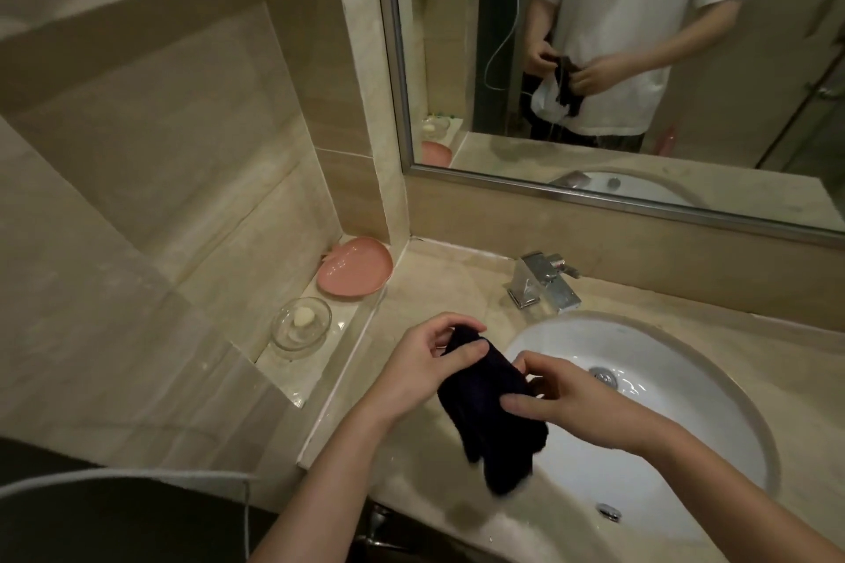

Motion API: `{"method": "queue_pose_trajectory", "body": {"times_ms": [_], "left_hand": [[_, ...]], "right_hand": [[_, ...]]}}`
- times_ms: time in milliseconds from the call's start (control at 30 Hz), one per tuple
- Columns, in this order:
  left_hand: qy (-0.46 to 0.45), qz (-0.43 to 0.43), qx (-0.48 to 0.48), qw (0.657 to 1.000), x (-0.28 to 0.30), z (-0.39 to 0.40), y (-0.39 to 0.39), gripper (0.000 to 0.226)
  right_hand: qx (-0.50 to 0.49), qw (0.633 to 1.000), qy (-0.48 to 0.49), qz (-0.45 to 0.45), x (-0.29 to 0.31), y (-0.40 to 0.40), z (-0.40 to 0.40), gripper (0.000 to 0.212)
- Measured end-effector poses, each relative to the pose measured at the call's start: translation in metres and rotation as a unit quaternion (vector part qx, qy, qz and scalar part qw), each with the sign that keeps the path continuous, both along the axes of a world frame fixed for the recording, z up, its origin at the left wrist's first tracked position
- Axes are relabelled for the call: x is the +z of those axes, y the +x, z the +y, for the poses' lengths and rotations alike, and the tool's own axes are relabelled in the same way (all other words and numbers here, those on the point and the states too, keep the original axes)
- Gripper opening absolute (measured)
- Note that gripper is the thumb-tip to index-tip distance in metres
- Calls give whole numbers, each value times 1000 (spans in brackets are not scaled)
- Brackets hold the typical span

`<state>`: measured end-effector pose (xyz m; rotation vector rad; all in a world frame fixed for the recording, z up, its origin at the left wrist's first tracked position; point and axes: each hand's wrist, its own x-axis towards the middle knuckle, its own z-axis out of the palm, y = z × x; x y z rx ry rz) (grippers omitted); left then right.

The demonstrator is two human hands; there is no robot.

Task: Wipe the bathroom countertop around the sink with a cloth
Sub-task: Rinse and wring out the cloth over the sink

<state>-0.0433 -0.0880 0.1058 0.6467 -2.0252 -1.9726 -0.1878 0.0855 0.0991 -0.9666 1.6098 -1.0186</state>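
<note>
A dark cloth [489, 416] hangs between both my hands above the left rim of the white sink [686, 448]. My left hand [425, 361] pinches its upper end with curled fingers. My right hand [567, 398] grips its right side, thumb on top. The lower part of the cloth dangles over the beige marble countertop [434, 288], which looks wet near the front edge.
A chrome faucet [544, 281] stands behind the sink. On a raised ledge at the left sit a pink dish [354, 267] and a glass soap dish [300, 324] holding a small soap. A framed mirror [640, 59] covers the wall behind.
</note>
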Motion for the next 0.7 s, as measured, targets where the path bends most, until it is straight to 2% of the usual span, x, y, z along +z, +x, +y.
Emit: {"method": "queue_pose_trajectory", "body": {"times_ms": [33, 100, 133, 167, 200, 267, 400, 500, 567, 633, 700], "left_hand": [[-1, 4, 20, 1000, 0, 2, -4, 19], [27, 2, 58, 998, -1, 8, -10, 19], [58, 1, 71, 996, -1, 12, -12, 19], [86, -2, 80, 993, -2, 16, -14, 20], [100, -7, 87, 991, -4, 20, -16, 21], [100, -22, 85, 991, -6, 24, -16, 23], [90, -44, 46, 994, -2, 20, -7, 35], [26, -101, 3, 995, 6, 10, 3, 25], [-13, -143, -10, 990, 9, 7, 5, 22], [-35, -144, 10, 989, 8, 5, 3, 24], [-34, -113, 29, 993, 8, 6, 2, 21]], "right_hand": [[-1, 998, -9, 58, -1, -1, 1, 3], [-6, 976, -36, 213, -4, 1, 1, 20], [-16, 965, -63, 256, -6, 6, 1, 29], [-28, 964, -89, 249, -7, 11, -1, 35], [-43, 973, -108, 198, -8, 15, -2, 37], [-39, 987, -98, 118, -11, 19, -6, 31], [-22, 982, -66, 175, -14, -2, -9, 14], [-62, 974, -63, 208, -3, -24, -6, 10], [-53, 974, -49, 214, 1, -34, -4, 10], [-40, 983, -39, 174, 1, -37, -3, 16], [-49, 995, -46, 77, 3, -33, -3, 20]]}}
